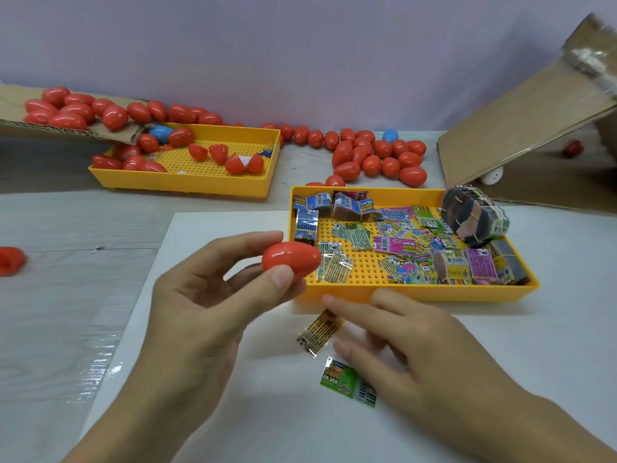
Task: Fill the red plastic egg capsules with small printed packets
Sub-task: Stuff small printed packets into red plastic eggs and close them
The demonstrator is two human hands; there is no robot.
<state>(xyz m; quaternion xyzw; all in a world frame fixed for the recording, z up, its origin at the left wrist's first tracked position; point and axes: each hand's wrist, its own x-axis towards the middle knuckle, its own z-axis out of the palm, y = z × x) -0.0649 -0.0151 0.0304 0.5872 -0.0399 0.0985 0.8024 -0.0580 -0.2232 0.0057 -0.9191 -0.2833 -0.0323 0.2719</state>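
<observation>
Most print on the packets is too small or blurred to read. A "6" stands on a corner of several packets in the right tray (417, 292), at centre right of the frame, such as the pink packet (480, 262).

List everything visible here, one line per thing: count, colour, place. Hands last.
held egg capsule: one, red, closed, in left grip
loose egg capsules: many, red, two blue, along the back
near tray: one, yellow, holds printed packets
far tray: one, yellow, holds capsules and open halves
table packets: two, gold and green, on the white sheet
bundled packets: several banded stacks, tray's right end
cardboard: brown, back left and right
capsule half: one, red, left edge
left hand: pinching the capsule
right hand: over table packets, blurred
</observation>
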